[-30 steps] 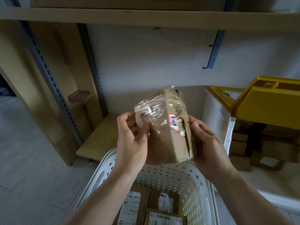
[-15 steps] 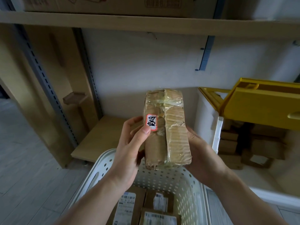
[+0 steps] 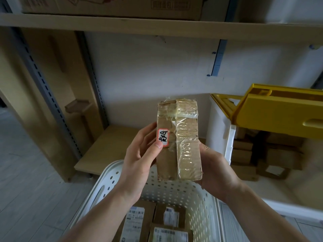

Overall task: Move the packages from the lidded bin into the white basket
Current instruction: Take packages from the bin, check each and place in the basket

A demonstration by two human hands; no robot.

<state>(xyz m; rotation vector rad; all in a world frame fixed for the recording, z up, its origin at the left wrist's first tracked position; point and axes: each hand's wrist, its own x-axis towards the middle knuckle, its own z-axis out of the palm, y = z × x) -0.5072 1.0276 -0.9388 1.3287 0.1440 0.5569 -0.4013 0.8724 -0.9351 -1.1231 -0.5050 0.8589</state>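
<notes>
1. Package (image 3: 179,142): a tape-wrapped brown cardboard parcel, held upright in front of me with its long axis running top to bottom, directly above the far end of the white basket (image 3: 111,179).
2. My left hand (image 3: 139,158) grips its left side, thumb pressed just under a small red-edged sticker (image 3: 163,137) with handwritten characters.
3. My right hand (image 3: 215,170) cups the lower right corner from behind and beneath, fingers curled around it; most of those fingers are hidden by the parcel.
4. Both hands sit about equally near the basket, one on each side of the parcel, so I judge either could lower it.
5. Several labelled packages (image 3: 167,224) already lie flat on the basket floor, straight below and nearer to me than the held parcel.
6. I judge the next move to be a short drop downward and toward me, likely tipping the parcel flat.
7. To my right stands the lidded bin (image 3: 229,142), its yellow lid (image 3: 279,117) raised, with more brown boxes (image 3: 258,151) visible inside.
</notes>
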